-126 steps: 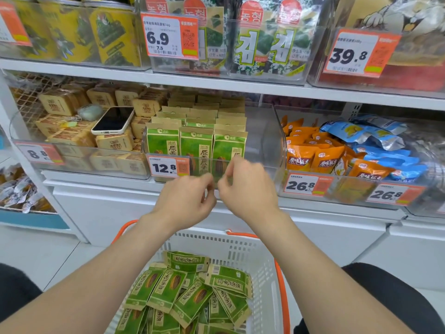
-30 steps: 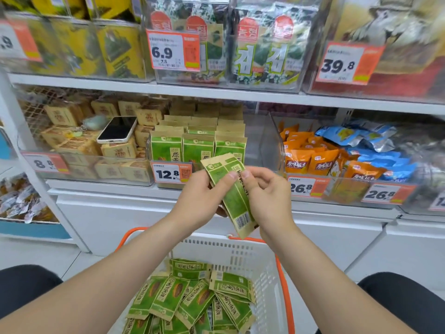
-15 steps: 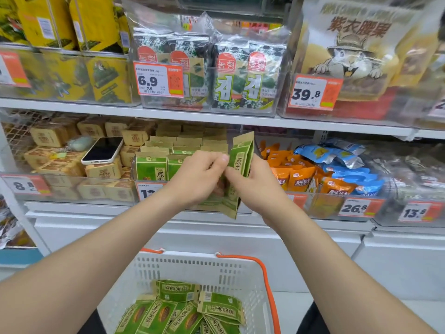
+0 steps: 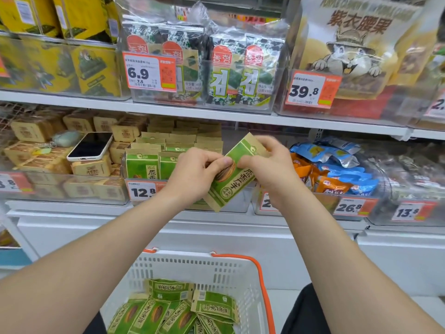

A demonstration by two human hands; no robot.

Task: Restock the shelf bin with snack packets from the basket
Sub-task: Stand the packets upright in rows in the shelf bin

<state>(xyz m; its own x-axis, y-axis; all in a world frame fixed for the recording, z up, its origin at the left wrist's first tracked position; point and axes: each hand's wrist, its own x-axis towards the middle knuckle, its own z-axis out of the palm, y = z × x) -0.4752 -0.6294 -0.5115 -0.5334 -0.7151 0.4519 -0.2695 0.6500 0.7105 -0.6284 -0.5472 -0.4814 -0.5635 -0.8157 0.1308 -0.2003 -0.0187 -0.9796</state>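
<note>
I hold one green snack packet (image 4: 232, 180) between both hands, in front of the middle clear shelf bin (image 4: 240, 201). The packet is tilted: its tan top edge points up and to the right, and its lower corner hangs down to the left, over the bin's front wall. My left hand (image 4: 192, 174) pinches it from the left, thumb pressed on the printed face and the other fingers curled behind. My right hand (image 4: 269, 169) grips the upper right part, fingers bent round the top edge. The packet lies between my two hands, touching both, and is not inside the bin.

Behind it, rows of the same green packets (image 4: 142, 165) stand upright in the left part of the bin, above the 12.8 price tag (image 4: 142, 192). I cannot tell how full the bin's right part is, since my hands and the packet cover it.

Below my forearms sits the white basket (image 4: 216, 268) with an orange handle (image 4: 262, 280), holding a loose pile of more green packets (image 4: 173, 312). A phone (image 4: 90, 146) lies on the tan boxes in the bin to the left.
</note>
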